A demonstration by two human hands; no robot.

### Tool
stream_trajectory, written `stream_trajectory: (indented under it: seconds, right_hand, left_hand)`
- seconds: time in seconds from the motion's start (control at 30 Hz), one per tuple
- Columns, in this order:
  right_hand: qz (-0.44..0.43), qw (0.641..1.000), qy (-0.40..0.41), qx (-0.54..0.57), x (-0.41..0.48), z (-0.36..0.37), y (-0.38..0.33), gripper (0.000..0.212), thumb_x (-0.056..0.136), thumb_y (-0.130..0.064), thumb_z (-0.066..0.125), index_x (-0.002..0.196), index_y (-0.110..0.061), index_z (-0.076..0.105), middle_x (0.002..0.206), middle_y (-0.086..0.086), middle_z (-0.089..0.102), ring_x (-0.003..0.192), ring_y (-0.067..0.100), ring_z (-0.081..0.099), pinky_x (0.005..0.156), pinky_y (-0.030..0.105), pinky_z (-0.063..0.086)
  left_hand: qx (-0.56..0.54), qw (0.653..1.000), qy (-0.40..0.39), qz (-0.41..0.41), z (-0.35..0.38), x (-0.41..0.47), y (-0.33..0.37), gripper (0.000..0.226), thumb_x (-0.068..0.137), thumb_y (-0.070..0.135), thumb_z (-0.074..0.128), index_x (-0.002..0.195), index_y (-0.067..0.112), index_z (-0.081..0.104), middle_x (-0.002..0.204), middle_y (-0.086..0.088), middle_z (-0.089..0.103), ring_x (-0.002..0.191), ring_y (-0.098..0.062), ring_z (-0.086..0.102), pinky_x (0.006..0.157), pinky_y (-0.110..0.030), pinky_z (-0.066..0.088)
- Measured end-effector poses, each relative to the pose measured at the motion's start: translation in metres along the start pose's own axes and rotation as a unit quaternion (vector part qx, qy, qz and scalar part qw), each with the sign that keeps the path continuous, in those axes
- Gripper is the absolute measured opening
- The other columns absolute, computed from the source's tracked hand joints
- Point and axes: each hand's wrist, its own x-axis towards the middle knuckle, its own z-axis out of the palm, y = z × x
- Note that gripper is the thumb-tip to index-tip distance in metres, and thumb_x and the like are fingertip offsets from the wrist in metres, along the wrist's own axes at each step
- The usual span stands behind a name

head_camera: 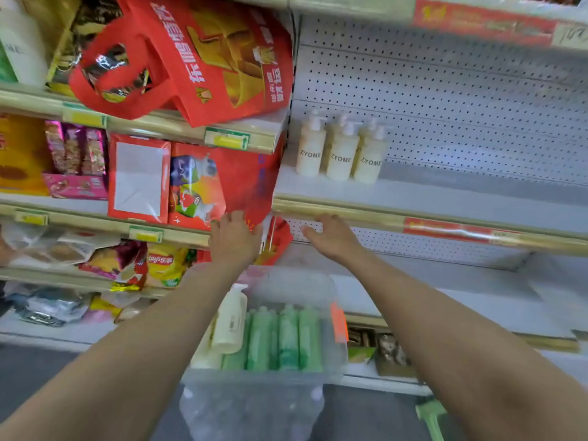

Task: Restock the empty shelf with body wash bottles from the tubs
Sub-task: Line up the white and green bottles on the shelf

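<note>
**Both hands empty at the shelf edge, tub below**

The left hand (235,240) is raised in front of the snack shelving with its back to the camera. Its grip is loose, the fingers only slightly bent, and it holds nothing. It is just beside the lower corner of a red bag (254,186); whether they touch cannot be told. The right hand (331,235) hangs palm down just below the gold shelf edge (366,214), its grip open, fingers stretched towards 9 o'clock, also empty.

At 12 o'clock from the right hand, cream ZYOME pump bottles (342,157) stand upright in a tight cluster at the left end of the white shelf (461,198). At 6 o'clock from both hands, between the forearms, a clear tub (254,396) holds green bottles (288,335) side by side and one cream bottle (230,319) at their 9 o'clock.
</note>
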Motion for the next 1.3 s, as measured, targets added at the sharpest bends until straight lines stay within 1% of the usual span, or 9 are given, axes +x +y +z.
stream_trajectory:
  seconds: [0.23,0.37,0.47,0.53,0.67,0.9,1.03,1.17,1.3]
  right_hand:
    - [0.078,0.977,-0.196,0.025,-0.017,0.097,0.032,0.067,0.098,-0.052,0.05,0.148,-0.009,0.042,0.154,0.008,0.042,0.139,0.026,0.042,0.107,0.031,0.034]
    - [0.12,0.948,-0.275,0.11,-0.021,0.14,0.026,0.058,0.094,-0.053,0.057,0.132,-0.009,0.059,0.137,0.005,0.056,0.121,0.026,0.056,0.1,0.036,0.048]
    - [0.169,0.907,-0.313,0.226,-0.019,0.17,0.016,0.052,0.093,-0.049,0.062,0.134,-0.018,0.056,0.135,-0.002,0.054,0.123,0.022,0.054,0.1,0.041,0.05]
    - [0.189,0.881,-0.344,0.263,-0.016,0.189,0.01,0.051,0.092,-0.048,0.065,0.133,-0.019,0.055,0.135,-0.003,0.056,0.12,0.02,0.055,0.099,0.041,0.051]
    - [0.231,0.853,-0.359,0.301,-0.005,0.22,0.001,0.049,0.086,-0.044,0.074,0.125,-0.018,0.06,0.124,-0.001,0.066,0.107,0.018,0.062,0.092,0.044,0.056]
    - [0.267,0.854,-0.36,0.265,0.009,0.245,-0.005,0.066,0.07,-0.046,0.087,0.122,-0.019,0.056,0.119,0.002,0.066,0.102,0.022,0.061,0.061,0.037,0.056]
    - [0.291,0.821,-0.365,0.329,0.013,0.255,0.001,0.062,0.065,-0.03,0.092,0.117,-0.015,0.061,0.107,0.006,0.073,0.099,0.024,0.069,0.077,0.054,0.06]
    - [0.303,0.78,-0.389,0.384,0.012,0.241,0.017,0.05,0.074,-0.019,0.085,0.118,-0.013,0.064,0.108,0.008,0.074,0.101,0.025,0.069,0.085,0.052,0.058]
    - [0.341,0.726,-0.372,0.467,0.004,0.228,0.039,0.039,0.082,-0.015,0.077,0.116,-0.014,0.059,0.119,0.013,0.066,0.11,0.03,0.064,0.095,0.054,0.053]
  left_hand:
    - [0.014,0.98,-0.138,-0.144,0.056,-0.047,-0.098,0.062,0.093,0.048,0.051,0.138,0.006,0.045,0.136,-0.023,0.052,0.124,-0.041,0.049,0.102,-0.046,0.042]
    - [0.051,0.969,-0.139,-0.198,0.068,-0.066,-0.137,0.059,0.096,0.046,0.051,0.137,0.004,0.046,0.133,-0.022,0.054,0.124,-0.038,0.049,0.105,-0.041,0.036]
    - [0.045,0.974,-0.111,-0.19,0.074,-0.071,-0.15,0.053,0.096,0.036,0.057,0.134,0.0,0.05,0.129,-0.025,0.054,0.12,-0.04,0.05,0.103,-0.042,0.036]
    - [0.026,0.97,-0.098,-0.223,0.075,-0.07,-0.151,0.052,0.095,0.032,0.059,0.134,-0.001,0.049,0.13,-0.026,0.052,0.119,-0.042,0.049,0.102,-0.043,0.036]
    - [-0.003,0.952,-0.094,-0.29,0.078,-0.062,-0.158,0.049,0.095,0.035,0.058,0.128,-0.001,0.052,0.124,-0.024,0.059,0.115,-0.04,0.054,0.094,-0.042,0.042]
    - [0.007,0.953,-0.14,-0.268,0.066,-0.056,-0.167,0.051,0.094,0.037,0.061,0.138,0.013,0.053,0.133,-0.012,0.061,0.122,-0.029,0.054,0.096,-0.031,0.039]
    - [-0.008,0.947,-0.179,-0.268,0.06,-0.053,-0.17,0.058,0.089,0.036,0.067,0.141,0.016,0.05,0.131,-0.012,0.06,0.119,-0.031,0.054,0.093,-0.032,0.042]
    - [-0.024,0.941,-0.189,-0.279,0.06,-0.049,-0.17,0.069,0.084,0.035,0.074,0.143,0.014,0.045,0.133,-0.01,0.058,0.12,-0.029,0.054,0.095,-0.035,0.045]
    - [0.014,0.944,-0.195,-0.267,0.062,-0.052,-0.167,0.073,0.077,0.038,0.079,0.138,0.014,0.045,0.127,-0.007,0.062,0.116,-0.026,0.057,0.09,-0.033,0.044]
